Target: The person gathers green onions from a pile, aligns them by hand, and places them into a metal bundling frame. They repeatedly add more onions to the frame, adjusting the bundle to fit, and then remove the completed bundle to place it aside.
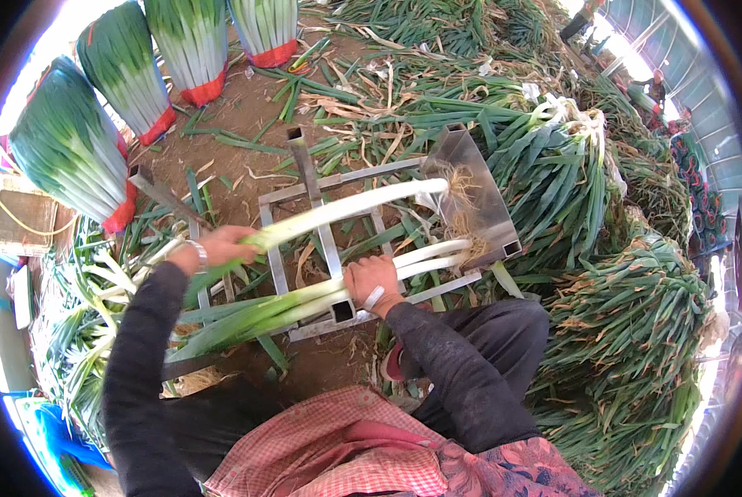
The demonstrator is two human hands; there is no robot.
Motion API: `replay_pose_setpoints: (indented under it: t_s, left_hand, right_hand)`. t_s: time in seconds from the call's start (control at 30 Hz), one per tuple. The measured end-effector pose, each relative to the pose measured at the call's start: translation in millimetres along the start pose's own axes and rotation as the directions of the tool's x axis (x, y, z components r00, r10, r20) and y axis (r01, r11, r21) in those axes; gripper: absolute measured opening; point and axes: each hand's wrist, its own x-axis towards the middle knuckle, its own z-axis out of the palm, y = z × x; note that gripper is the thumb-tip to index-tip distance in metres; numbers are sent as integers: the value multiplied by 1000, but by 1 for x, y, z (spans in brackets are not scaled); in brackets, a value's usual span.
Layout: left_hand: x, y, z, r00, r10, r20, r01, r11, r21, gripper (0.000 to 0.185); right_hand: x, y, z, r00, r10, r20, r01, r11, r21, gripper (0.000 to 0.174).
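Observation:
My left hand grips one long green onion where its white shank turns green. Its rooted end lies toward the metal end plate of a metal frame in front of me. On the near side of that frame, my right hand is closed around a few more green onions. Their white shanks and roots stick out to the right, against the plate. The green leaves trail left, toward my left forearm. Square-tube uprights rise from the frame.
Netted bundles of green onions stand at the upper left. Heaps of untrimmed green onions lie on the right, with a nearer pile behind the plate. Peeled stalks lie at left. Leaf scraps cover the soil. Another person is far off.

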Motion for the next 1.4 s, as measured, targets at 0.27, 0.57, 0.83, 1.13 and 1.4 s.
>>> replay_pose_setpoints:
  t_s: [0.27, 0.57, 0.83, 1.13, 1.4]
  left_hand:
    - [91, 9, 124, 742, 375, -556, 152, 713, 684, 50]
    - [84, 5, 138, 823, 354, -444, -98, 859, 502, 44]
    - [80, 22, 161, 913, 101, -396, 113, 869, 482, 43]
    - [84, 13, 172, 867, 183, -463, 72, 874, 480, 25]
    - [-104, -19, -82, 699, 16, -715, 458, 757, 465, 35]
  right_hand:
    - [2, -1, -9, 998, 1, -57, 5, 995, 98, 13]
    - [-3, 5, -6, 975, -93, -203, 141, 961, 239, 12]
    - [-4, 3, -8, 944, -132, -302, 208, 950, 235, 11]
    - [40, 36, 5, 889, 52, 455, 57, 973, -222, 30]
    - [15, 40, 21, 994, 44, 99, -9, 945, -326, 39]
